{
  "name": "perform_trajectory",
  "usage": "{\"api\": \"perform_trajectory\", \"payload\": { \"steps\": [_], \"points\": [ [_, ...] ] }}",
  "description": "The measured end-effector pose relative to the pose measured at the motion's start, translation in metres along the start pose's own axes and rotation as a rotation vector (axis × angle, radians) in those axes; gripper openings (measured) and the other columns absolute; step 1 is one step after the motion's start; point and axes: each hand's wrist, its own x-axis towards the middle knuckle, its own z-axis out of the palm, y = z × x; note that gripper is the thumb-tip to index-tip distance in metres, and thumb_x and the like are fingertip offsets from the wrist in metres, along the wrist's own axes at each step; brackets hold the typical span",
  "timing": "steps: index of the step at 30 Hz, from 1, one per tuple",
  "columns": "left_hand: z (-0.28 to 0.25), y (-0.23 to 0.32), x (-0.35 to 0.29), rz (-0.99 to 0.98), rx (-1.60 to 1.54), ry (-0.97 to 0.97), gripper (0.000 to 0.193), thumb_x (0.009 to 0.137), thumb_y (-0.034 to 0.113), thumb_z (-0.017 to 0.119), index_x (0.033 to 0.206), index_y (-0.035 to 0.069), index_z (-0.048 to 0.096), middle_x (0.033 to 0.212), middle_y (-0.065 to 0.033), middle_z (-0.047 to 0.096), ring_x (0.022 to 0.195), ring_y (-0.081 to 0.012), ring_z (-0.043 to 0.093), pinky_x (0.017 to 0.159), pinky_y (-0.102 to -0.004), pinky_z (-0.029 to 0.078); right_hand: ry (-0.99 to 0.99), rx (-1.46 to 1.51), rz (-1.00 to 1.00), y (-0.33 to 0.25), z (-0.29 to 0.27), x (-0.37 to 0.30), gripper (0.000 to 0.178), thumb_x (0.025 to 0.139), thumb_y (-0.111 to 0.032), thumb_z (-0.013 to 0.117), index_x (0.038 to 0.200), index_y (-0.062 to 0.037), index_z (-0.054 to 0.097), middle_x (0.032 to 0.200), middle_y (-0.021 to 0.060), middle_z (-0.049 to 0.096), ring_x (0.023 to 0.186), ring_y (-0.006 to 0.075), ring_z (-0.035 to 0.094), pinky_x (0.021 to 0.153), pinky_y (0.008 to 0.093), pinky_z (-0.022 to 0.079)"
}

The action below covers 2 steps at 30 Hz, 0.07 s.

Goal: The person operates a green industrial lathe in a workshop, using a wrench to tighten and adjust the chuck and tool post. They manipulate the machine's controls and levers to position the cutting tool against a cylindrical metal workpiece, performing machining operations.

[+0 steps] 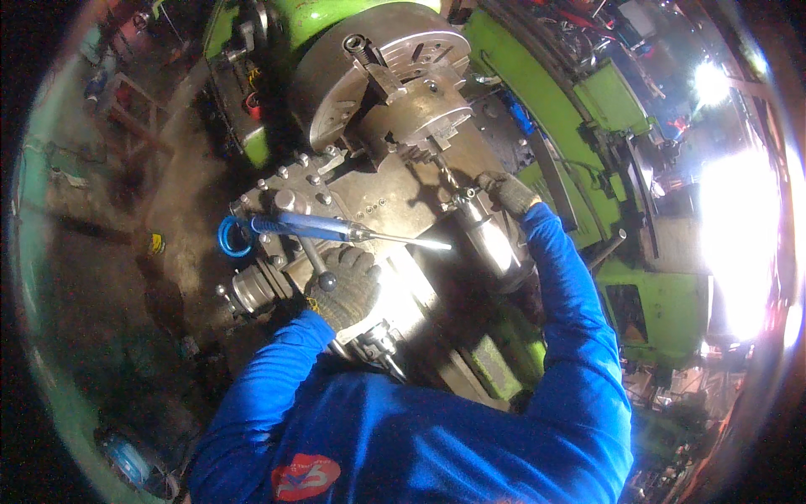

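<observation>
My left hand (346, 290), in a grey knit glove, lies with its fingers spread on the lathe carriage, beside the ball-ended lever (326, 279) of the tool post (290, 200). A blue tool with a long silver nozzle (323, 227) rests across the tool post just beyond that hand. My right hand (510, 193), gloved too, is beside the drill chuck (487, 239). Its fingers are curled together, and what they hold, if anything, is hidden. A twist drill bit (447, 172) sticks out of the drill chuck toward the big lathe chuck (411, 109).
The green lathe bed (579, 197) runs along the right. A blue coil (233, 237) hangs at the tool post's left, above a round metal handwheel or dial (252, 290). Dark floor (180, 168) lies to the left. Strong light (751, 244) glares at the far right.
</observation>
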Motion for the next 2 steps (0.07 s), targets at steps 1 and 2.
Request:
{"api": "perform_trajectory", "payload": {
  "steps": [1,2],
  "points": [
    [0.0007,0.0002,-0.0002,-0.003,0.008,-0.006,0.03,0.09,0.038,0.059,0.107,0.014,0.067,0.121,-0.0095,0.061,0.122,-0.0309,0.053,0.102,-0.0535,0.04,0.004,-0.007,-0.005,0.001,0.0011,0.0003,0.047,0.104,-0.045,0.059,0.134,-0.0097,0.067,0.094,-0.0014,0.062,0.075,0.0124,0.051,0.066,0.0324,0.052],
    [0.0032,0.0008,0.0,-0.01,0.03,-0.01,0.031,0.09,0.039,0.06,0.109,0.015,0.067,0.122,-0.0092,0.061,0.123,-0.0306,0.053,0.103,-0.0532,0.04,0.004,-0.008,-0.004,0.0013,0.0006,0.0002,0.047,0.104,-0.045,0.059,0.134,-0.0097,0.067,0.094,-0.0014,0.062,0.075,0.0124,0.051,0.066,0.0324,0.052]
  ]
}}
